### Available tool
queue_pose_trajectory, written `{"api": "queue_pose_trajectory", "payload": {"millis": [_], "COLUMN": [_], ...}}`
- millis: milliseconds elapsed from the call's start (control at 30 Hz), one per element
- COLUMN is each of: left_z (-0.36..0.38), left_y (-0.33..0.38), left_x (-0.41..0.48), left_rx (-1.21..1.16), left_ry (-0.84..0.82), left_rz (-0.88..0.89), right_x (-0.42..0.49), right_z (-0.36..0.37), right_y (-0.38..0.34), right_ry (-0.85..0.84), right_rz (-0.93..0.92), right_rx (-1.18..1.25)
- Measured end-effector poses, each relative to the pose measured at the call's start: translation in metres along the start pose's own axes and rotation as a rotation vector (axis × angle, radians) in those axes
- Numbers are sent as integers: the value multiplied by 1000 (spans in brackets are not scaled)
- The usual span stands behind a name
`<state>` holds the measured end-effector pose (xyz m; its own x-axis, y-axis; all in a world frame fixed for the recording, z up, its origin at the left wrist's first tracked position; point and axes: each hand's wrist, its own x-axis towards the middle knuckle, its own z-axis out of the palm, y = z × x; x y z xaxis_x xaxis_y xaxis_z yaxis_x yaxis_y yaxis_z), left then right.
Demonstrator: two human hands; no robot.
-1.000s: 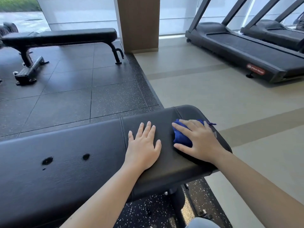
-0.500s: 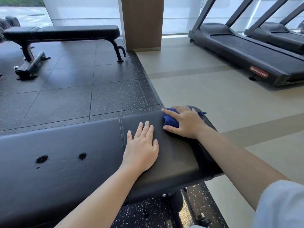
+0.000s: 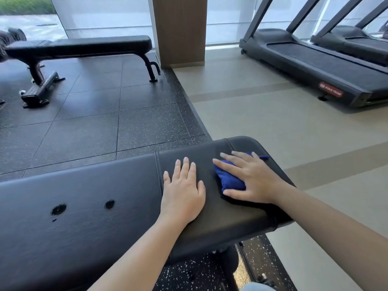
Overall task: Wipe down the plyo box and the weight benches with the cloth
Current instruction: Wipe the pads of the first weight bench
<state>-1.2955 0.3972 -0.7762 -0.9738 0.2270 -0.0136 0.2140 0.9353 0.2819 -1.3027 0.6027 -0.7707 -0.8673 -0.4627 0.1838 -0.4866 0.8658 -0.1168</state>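
Observation:
A black padded weight bench (image 3: 84,206) runs across the foreground, with two small holes in its pad at the left. My left hand (image 3: 182,190) lies flat on the seat pad, fingers straight. Just to its right, my right hand (image 3: 249,179) presses a bunched blue cloth (image 3: 228,179) onto the pad near the bench's right end, fingers spread and straight over it. A second black weight bench (image 3: 84,46) stands at the back left by the window. No plyo box is in view.
Dark speckled rubber tiles (image 3: 94,127) cover the floor on the left; beige flooring (image 3: 273,131) lies to the right. A wooden pillar (image 3: 180,30) stands at the back centre. Two treadmills (image 3: 315,66) line the back right. Windows run behind.
My right hand slid the cloth away to the far edge of the pad, then back toward me to mid-pad. My left hand stayed flat in place.

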Motion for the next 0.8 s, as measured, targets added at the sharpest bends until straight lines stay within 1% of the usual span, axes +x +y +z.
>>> {"api": "queue_pose_trajectory", "payload": {"millis": [67,167,233,333,400,467,500,567,633,700,800], "left_z": [1,1,0,-1,-4,-10,-12,-13,-12,-10,-10], "left_y": [0,0,1,0,0,-2,-6,-17,-29,-34,-33], "left_x": [1,4,5,4,3,-2,-8,-21,-37,-50,-56], "left_rx": [12,9,-5,-41,-124,-220,-222,-130,-29,28,29], "left_ry": [5,10,18,23,55,87,85,42,-14,-33,-2], "left_rz": [-1,-1,-4,-1,9,13,23,68,108,116,102], "right_x": [26,63,70,48,21,-13,-30,-58,-65,-55,-18], "right_z": [3,5,5,7,6,3,2,3,4,4,7], "right_y": [7,16,17,5,-8,-20,-27,-39,-44,-43,-37], "right_ry": [-54,-65,-66,3,86,125,139,166,172,132,66], "right_rz": [82,180,203,150,76,10,-20,-50,-46,-28,24], "right_rx": [-28,-77,-98,-58,-32,-50,-59,-73,-79,-71,-49]}}
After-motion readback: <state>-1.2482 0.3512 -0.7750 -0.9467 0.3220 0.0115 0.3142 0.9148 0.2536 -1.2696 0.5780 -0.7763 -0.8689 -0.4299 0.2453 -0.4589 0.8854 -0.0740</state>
